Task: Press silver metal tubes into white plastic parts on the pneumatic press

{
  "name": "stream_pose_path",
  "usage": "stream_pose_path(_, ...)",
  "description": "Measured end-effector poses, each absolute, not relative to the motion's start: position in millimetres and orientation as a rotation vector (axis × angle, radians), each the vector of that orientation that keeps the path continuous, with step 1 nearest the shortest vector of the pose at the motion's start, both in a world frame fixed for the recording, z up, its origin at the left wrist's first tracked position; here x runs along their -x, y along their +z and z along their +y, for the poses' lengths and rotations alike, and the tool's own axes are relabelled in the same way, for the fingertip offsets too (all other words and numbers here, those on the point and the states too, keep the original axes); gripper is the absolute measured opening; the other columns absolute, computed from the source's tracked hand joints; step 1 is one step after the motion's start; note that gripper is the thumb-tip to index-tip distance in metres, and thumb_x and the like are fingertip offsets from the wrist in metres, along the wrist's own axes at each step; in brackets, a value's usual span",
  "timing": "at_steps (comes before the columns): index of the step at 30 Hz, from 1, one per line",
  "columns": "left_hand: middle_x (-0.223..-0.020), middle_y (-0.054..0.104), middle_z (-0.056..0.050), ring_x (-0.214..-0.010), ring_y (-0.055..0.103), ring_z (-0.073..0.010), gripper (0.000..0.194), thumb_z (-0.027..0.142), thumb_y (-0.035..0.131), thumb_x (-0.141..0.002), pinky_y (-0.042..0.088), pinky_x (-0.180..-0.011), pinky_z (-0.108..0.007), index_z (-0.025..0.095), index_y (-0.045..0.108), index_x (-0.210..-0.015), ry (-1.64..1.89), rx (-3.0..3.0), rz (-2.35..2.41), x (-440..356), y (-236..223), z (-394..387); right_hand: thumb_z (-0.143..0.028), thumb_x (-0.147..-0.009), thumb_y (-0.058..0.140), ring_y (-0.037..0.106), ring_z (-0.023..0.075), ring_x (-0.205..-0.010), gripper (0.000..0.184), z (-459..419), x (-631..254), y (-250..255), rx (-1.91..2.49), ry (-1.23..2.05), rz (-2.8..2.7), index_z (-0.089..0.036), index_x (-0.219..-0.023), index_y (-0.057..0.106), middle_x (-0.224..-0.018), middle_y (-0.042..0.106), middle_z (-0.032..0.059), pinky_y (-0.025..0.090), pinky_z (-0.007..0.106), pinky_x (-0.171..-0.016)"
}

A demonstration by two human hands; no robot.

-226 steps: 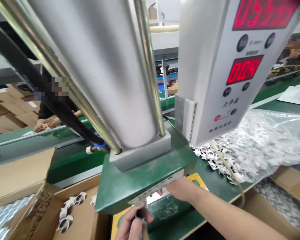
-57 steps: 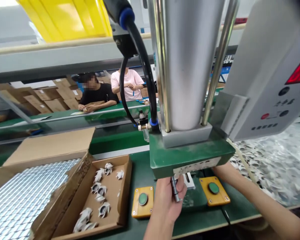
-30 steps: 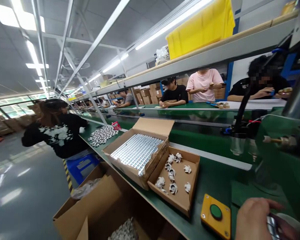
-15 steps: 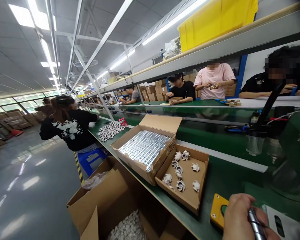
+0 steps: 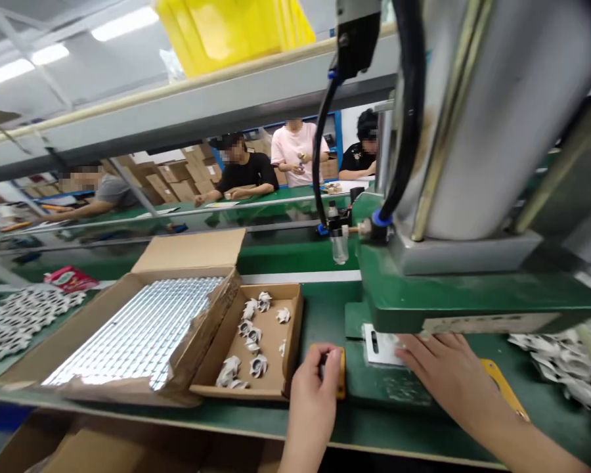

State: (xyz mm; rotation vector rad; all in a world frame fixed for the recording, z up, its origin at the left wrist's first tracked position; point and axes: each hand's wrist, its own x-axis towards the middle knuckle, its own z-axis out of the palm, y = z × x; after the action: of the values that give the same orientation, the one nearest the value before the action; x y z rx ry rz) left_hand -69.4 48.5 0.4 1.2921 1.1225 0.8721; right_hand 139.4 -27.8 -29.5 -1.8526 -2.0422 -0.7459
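Observation:
My left hand (image 5: 314,394) is closed, its thumb and fingers curled around small shiny metal cylinders, now mostly hidden. It is in front of a yellow button box (image 5: 342,374), covering much of it. My right hand (image 5: 443,368) reaches under the green head of a press (image 5: 477,299), fingers stretched out. Its fingertips touch or hover at a pale metal plate (image 5: 378,347) on the press base; some are hidden under the head. A shallow cardboard tray (image 5: 295,335) with several white bladed impellers (image 5: 259,365) lies left of my left hand.
An open carton (image 5: 187,387) of shiny metal cylinders in rows stands left of the tray. White parts (image 5: 24,322) cover the bench at far left; more white parts (image 5: 566,361) lie at right. A second yellow box (image 5: 505,387) is beside my right forearm. Co-workers sit or stand across the line.
My view has swung right and down, bringing the press and my right hand into sight. My left hand now appears in front of the button box, its cylinders less visible.

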Motion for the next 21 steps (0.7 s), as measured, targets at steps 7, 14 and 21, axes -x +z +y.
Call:
stream_pose_path(7, -0.101, 0.065, -0.009, -0.097, 0.056, -0.0285, 0.026, 0.041, 0.052, -0.082, 0.040, -0.090, -0.043, 0.021, 0.064, -0.093, 0.789, -1.846, 1.247, 96.9, -17.2, 46.9, -0.025, -0.096, 0.036, 0.055, 0.0236, -0.083, 0.026, -19.8, -128.8, -31.6, 1.810, -0.715, -1.939, -0.018, -0.112, 0.055, -0.090, 0.063, 0.0067, 0.037, 0.039, -0.076)
stream_pose_path(14, -0.101, 0.062, -0.008, -0.091, 0.063, -0.0221, 0.036, 0.036, 0.035, -0.092, 0.051, -0.080, -0.036, 0.024, 0.055, -0.120, 0.544, -2.379, 1.398, 107.1, -37.4, 44.8, -0.024, -0.098, 0.031, 0.056, 0.0205, -0.085, 0.029, -22.9, -137.0, -30.2, 1.742, -0.602, -2.061, -0.017, -0.113, 0.055, -0.094, 0.063, 0.0055, 0.039, 0.036, -0.074)
stream_pose_path(21, -0.099, 0.064, -0.007, -0.085, 0.065, -0.0203, 0.035, 0.034, 0.036, -0.092, 0.054, -0.073, -0.031, 0.023, 0.055, -0.120, 0.572, -2.530, 1.412, 105.9, -41.7, 43.7, -0.026, -0.096, 0.033, 0.054, 0.0243, -0.083, 0.029, -25.6, -129.8, -31.5, 1.877, -0.649, -1.999, -0.019, -0.117, 0.052, -0.090, 0.061, 0.0057, 0.039, 0.043, -0.077)
